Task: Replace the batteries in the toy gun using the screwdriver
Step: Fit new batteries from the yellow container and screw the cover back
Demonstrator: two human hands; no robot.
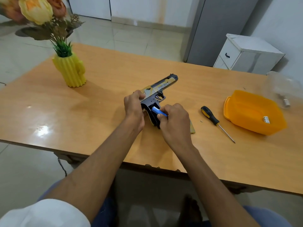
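Observation:
A black and yellow toy gun [161,86] lies on its side in the middle of the wooden table [114,76], barrel pointing away to the right. My left hand [133,106] grips its rear end. My right hand [173,122] pinches a blue battery [157,110] whose far end sits at the open compartment in the gun's grip. A screwdriver [213,119] with a black and yellow handle lies on the table to the right of my right hand. A flat yellowish piece [192,126] lies partly hidden beside my right hand.
An orange plastic tub [242,110] with a battery [266,119] inside stands right of the screwdriver. A clear plastic bag [283,89] lies at the far right. A yellow ribbed vase [70,71] with flowers stands at the back left. A small white speck [201,121] lies by the screwdriver.

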